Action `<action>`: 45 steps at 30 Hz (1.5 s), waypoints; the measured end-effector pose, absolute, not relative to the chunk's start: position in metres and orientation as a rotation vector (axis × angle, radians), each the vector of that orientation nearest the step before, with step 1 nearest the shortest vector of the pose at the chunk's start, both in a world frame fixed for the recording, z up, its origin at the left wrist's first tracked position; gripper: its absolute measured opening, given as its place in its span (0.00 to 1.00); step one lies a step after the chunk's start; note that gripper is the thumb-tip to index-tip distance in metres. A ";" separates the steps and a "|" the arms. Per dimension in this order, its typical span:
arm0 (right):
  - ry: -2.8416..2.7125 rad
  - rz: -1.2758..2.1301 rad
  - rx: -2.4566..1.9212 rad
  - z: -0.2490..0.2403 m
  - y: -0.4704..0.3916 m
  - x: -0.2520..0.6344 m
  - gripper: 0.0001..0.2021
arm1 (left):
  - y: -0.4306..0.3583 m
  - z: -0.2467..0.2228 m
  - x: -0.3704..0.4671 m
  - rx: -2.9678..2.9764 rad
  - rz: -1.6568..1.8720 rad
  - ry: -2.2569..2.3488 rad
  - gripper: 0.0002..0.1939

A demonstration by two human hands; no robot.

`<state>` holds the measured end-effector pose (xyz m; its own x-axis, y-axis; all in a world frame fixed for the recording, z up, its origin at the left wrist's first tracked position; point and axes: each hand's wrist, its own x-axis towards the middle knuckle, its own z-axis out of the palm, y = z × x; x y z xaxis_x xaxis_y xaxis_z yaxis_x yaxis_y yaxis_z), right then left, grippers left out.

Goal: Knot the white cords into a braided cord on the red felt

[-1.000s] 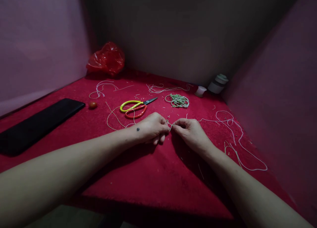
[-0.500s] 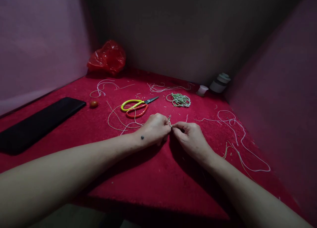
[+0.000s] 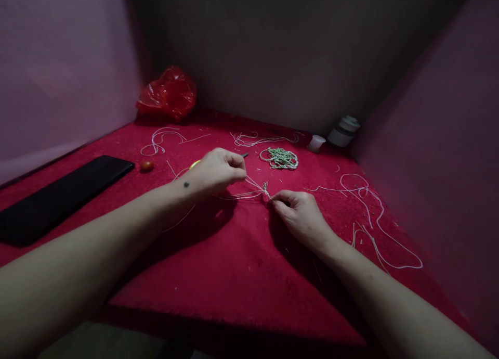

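Note:
My right hand [image 3: 298,210] pinches the end of a small knotted cord [image 3: 265,190], pale green and white, between thumb and fingertips. Several thin strands run leftward from the knot. Up and to the left, my left hand [image 3: 220,169] is closed on some of these strands, drawn taut from the knot; other strands pass below that hand. A pair of scissors [image 3: 194,164] lies behind my left hand, mostly hidden, with a bit of yellow handle and the blade tip showing. Beyond my hands rests a bundle of green and white braided cords [image 3: 281,158].
On the red cloth [image 3: 234,276] lie a black flat case [image 3: 66,197], a small reddish-brown round thing [image 3: 146,166] and loose white threads [image 3: 384,213]. A red plastic bag [image 3: 167,96], a white spool [image 3: 316,142] and a lidded jar [image 3: 344,131] stand toward the back wall.
My left hand has moved up and left from the knot, drawing strands out straight and covering most of the scissors. My right hand stays nearly in place, pinching the cord.

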<state>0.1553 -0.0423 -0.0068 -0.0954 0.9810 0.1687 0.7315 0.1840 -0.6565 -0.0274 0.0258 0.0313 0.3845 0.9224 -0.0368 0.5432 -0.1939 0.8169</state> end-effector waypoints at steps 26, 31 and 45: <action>-1.885 0.566 -1.616 -0.009 -0.039 0.159 0.11 | 0.026 0.066 -0.063 1.834 -0.221 0.853 0.14; -1.895 0.567 -1.609 -0.011 -0.038 0.159 0.11 | 0.023 0.038 -0.031 2.251 0.210 1.066 0.17; -1.923 0.324 -1.687 -0.006 -0.033 0.171 0.10 | 0.009 -0.002 0.001 2.509 0.486 1.195 0.07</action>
